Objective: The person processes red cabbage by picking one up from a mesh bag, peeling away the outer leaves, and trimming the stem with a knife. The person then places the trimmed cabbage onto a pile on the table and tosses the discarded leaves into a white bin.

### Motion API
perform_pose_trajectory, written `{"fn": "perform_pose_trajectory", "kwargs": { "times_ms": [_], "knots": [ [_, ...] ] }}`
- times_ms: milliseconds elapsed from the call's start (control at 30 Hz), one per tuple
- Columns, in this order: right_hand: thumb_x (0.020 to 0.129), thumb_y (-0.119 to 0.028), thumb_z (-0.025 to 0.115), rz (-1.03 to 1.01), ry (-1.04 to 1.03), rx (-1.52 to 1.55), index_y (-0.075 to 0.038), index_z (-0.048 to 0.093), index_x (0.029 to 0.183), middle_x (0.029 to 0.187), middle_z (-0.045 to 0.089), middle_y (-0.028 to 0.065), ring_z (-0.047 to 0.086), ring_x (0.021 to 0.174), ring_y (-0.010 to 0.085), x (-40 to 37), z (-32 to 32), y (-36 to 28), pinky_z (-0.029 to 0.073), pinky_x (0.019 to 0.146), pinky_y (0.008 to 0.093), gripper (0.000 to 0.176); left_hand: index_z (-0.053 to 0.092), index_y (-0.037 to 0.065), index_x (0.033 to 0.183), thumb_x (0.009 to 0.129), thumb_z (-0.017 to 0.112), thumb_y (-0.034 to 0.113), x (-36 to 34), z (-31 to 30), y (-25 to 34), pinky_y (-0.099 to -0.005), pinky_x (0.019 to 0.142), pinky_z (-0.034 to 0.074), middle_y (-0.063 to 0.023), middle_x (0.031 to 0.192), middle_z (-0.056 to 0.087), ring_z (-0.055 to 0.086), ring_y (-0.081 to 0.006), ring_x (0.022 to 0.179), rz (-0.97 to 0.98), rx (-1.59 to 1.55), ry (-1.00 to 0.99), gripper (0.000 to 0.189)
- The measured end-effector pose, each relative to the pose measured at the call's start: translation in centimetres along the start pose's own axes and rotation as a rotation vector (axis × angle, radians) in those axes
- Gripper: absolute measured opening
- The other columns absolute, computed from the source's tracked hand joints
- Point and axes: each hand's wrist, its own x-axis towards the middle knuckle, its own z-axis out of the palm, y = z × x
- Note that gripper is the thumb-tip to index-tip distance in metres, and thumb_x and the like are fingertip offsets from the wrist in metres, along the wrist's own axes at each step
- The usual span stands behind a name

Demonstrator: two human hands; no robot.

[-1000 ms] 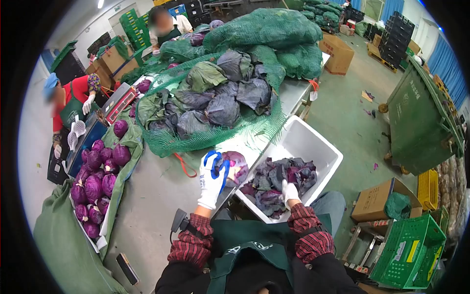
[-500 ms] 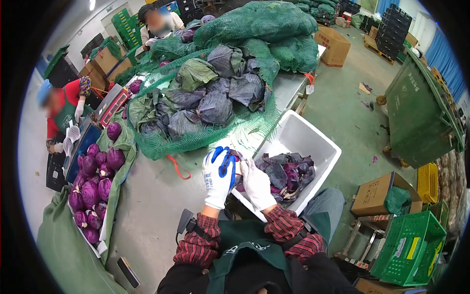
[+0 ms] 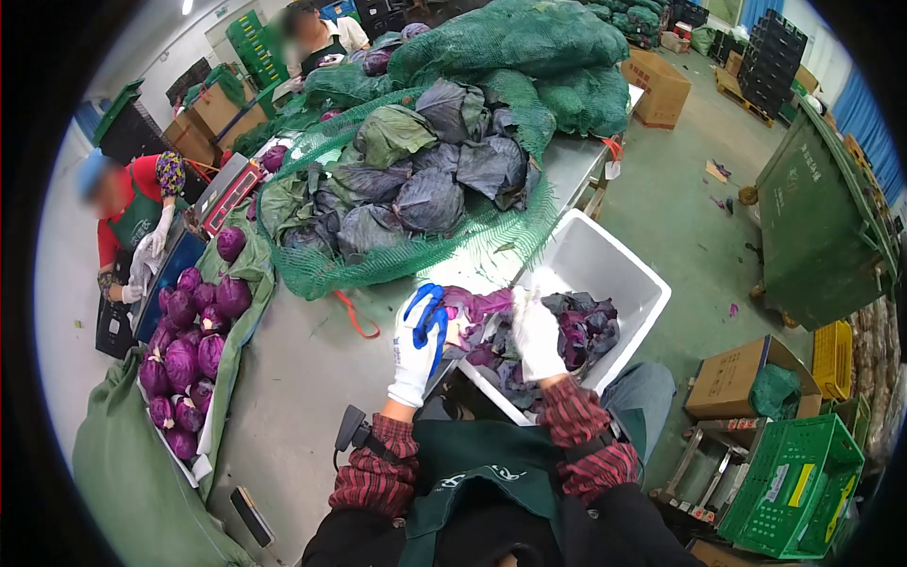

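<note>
My left hand (image 3: 414, 350), in a white glove with blue coating, is wrapped round a red cabbage (image 3: 455, 329) above the table's edge. A purple outer leaf (image 3: 487, 302) stretches from the cabbage towards my right hand (image 3: 536, 333), whose white-gloved fingers are closed on the leaf's far end. Under my right hand stands a white foam box (image 3: 635, 295) holding many loose dark purple leaves (image 3: 588, 326). Beyond my hands, unpeeled cabbages (image 3: 430, 198) with dark outer leaves lie in an open green net bag (image 3: 326, 282).
Peeled red cabbages (image 3: 181, 364) fill a cloth-lined container at left. A phone-like object (image 3: 251, 516) lies on the metal table (image 3: 307, 397). Two co-workers are across and to the left. A green wheeled bin (image 3: 822, 217), cardboard box (image 3: 746, 378) and green crate (image 3: 789, 482) stand right.
My right hand has moved right, away from my left hand, drawing a purple leaf out from the cabbage. The view has shifted slightly. The co-worker at left has moved their hands.
</note>
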Motion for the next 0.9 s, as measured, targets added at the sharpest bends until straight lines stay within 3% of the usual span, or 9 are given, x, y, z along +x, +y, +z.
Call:
{"fn": "perform_pose_trajectory", "kwargs": {
  "times_ms": [133,433,500,633,700,733,767,867,900],
  "knots": [
    [0.098,-0.039,0.043,-0.225,-0.172,0.069,-0.012,0.013,0.149,0.069,0.062,0.0222,0.061,0.061,0.0401,-4.2,-2.2,-4.6,0.048,0.055,0.0488,0.065,0.058,0.002,0.118,0.088,0.059,0.01,0.7,0.6,0.1,-0.0393,0.097,0.042,-0.015,0.122,0.058,0.055,-0.0312,0.109,0.106,0.279,-0.005,0.031],
    [0.097,-0.035,0.047,-0.307,0.216,0.082,-0.012,0.058,0.124,0.073,0.064,0.0187,0.063,0.063,0.0346,-2.6,1.0,-4.8,0.049,0.055,0.0436,0.037,0.061,0.006,0.116,0.083,0.066,0.018,0.3,1.6,0.3,-0.043,0.101,0.038,-0.0129,0.121,0.059,0.05,-0.0326,0.117,0.051,0.295,0.044,0.035],
    [0.099,-0.045,0.032,-0.147,-0.002,0.014,-0.007,0.062,0.114,0.091,0.066,0.0208,0.063,0.074,0.0363,-0.2,0.7,-3.0,0.049,0.069,0.0461,0.051,0.06,0.008,0.118,0.082,0.066,0.016,0.1,1.5,1.0,-0.0434,0.102,0.038,-0.0127,0.123,0.058,0.048,-0.0333,0.121,0.133,0.265,0.016,0.038],
    [0.1,-0.043,0.03,0.032,-0.111,0.361,-0.004,0.062,0.107,0.09,0.067,0.0199,0.066,0.075,0.0302,3.1,0.3,2.5,0.05,0.071,0.0446,0.051,0.06,0.01,0.121,0.08,0.068,0.017,-0.3,0.5,1.8,-0.043,0.099,0.039,-0.0141,0.123,0.056,0.049,-0.0339,0.116,0.11,0.305,-0.019,0.043],
    [0.1,-0.043,0.029,0.347,-0.084,0.359,-0.002,0.062,0.103,0.086,0.067,0.0178,0.067,0.07,0.0254,2.5,-2.7,2.4,0.051,0.068,0.0417,0.053,0.059,0.008,0.122,0.082,0.067,0.012,-0.2,-0.8,0.8,-0.0391,0.096,0.042,-0.0153,0.113,0.055,0.052,-0.0296,0.109,-0.022,0.271,0.0,0.041],
    [0.099,-0.048,0.03,-0.019,0.131,0.037,0.0,0.061,0.106,0.081,0.066,0.0176,0.064,0.061,0.0261,3.0,-1.7,3.6,0.049,0.063,0.0401,0.058,0.058,0.009,0.124,0.082,0.069,0.016,0.4,-1.8,1.2,-0.0357,0.089,0.045,-0.014,0.103,0.054,0.054,-0.0267,0.1,-0.043,0.221,-0.022,0.044],
    [0.099,-0.05,0.028,0.187,0.015,0.207,0.001,0.063,0.099,0.07,0.064,0.0174,0.064,0.059,0.0276,2.9,-1.0,5.3,0.049,0.061,0.0394,0.062,0.059,0.01,0.125,0.081,0.07,0.02,0.9,-2.8,1.7,-0.0343,0.082,0.045,-0.0123,0.097,0.052,0.055,-0.0249,0.091,-0.073,0.359,-0.089,0.046],
    [0.1,-0.05,0.023,0.128,-0.255,0.213,0.001,0.063,0.082,0.058,0.06,0.0183,0.065,0.064,0.0317,-0.5,-3.4,-1.2,0.05,0.066,0.0438,0.066,0.06,0.01,0.123,0.079,0.072,0.023,1.4,-3.0,2.4,-0.0354,0.078,0.045,-0.0118,0.093,0.05,0.052,-0.0256,0.083,-0.127,0.423,-0.135,0.048],
    [0.099,-0.05,0.025,0.007,-0.29,0.238,0.001,0.063,0.089,0.062,0.061,0.0208,0.065,0.066,0.035,-1.9,-3.6,-3.3,0.049,0.068,0.0466,0.065,0.063,0.012,0.12,0.075,0.075,0.033,1.1,-2.6,2.5,-0.0418,0.085,0.043,-0.0149,0.101,0.05,0.051,-0.0312,0.095,-0.157,0.365,-0.108,0.05]
  ]
}}
